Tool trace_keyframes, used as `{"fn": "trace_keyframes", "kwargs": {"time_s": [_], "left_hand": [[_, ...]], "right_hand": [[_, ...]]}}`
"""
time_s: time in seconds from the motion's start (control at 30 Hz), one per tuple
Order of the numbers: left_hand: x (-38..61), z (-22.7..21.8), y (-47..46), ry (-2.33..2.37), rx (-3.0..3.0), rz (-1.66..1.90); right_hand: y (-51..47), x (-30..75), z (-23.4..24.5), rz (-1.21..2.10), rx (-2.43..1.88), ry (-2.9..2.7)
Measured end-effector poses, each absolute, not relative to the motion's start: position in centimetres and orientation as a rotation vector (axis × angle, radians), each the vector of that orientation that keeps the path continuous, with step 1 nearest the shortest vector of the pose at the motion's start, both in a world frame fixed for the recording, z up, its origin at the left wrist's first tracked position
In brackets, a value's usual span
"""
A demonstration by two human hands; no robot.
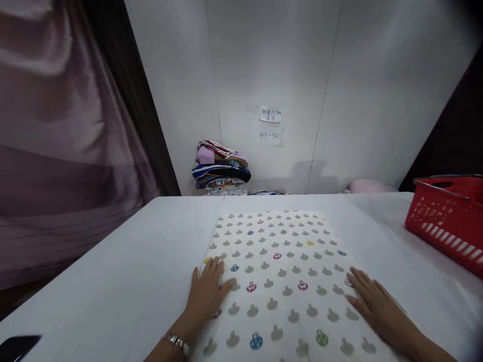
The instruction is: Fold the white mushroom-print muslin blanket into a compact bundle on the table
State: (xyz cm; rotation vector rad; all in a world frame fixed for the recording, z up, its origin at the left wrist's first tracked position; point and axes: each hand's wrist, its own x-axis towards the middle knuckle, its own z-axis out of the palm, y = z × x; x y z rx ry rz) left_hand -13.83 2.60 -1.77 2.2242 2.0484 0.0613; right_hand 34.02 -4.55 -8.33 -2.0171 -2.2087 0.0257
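A white cloth (273, 274) printed with grey and coloured mushroom shapes lies spread flat on the white table, its near end running out of view. My left hand (207, 289) rests on its left edge, fingers stretched out and thumb apart. On the opposite edge lies my right hand (377, 304), flat with fingers extended. Neither hand grips anything. A metal watch or bracelet (176, 342) circles my left wrist.
A red plastic basket (447, 221) stands at the table's right side. Folded clothes (222, 168) are stacked beyond the far edge. A dark flat object (17, 347) lies at the near left corner. Pinkish curtain fabric (68, 151) hangs on the left.
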Motion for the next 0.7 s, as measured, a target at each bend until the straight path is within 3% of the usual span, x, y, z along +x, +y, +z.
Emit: {"fn": "trace_keyframes", "kwargs": {"time_s": [0.17,0.33,0.5,0.7], "left_hand": [[-12.3,0.1,8.8,2.005,2.366,0.125],[-10.3,-1.1,18.5,1.940,2.457,0.134],[-10.5,-2.6,23.8,2.036,2.263,0.108],[-11.1,-3.2,24.5,2.099,2.207,0.158]], "right_hand": [[1.7,31.0,-5.2,0.104,-1.944,-2.240],[12.2,26.0,-2.2,0.242,-1.929,-2.307],[20.2,26.8,-3.0,0.208,-2.116,-2.218],[22.6,29.3,-4.4,0.152,-2.242,-2.101]]}}
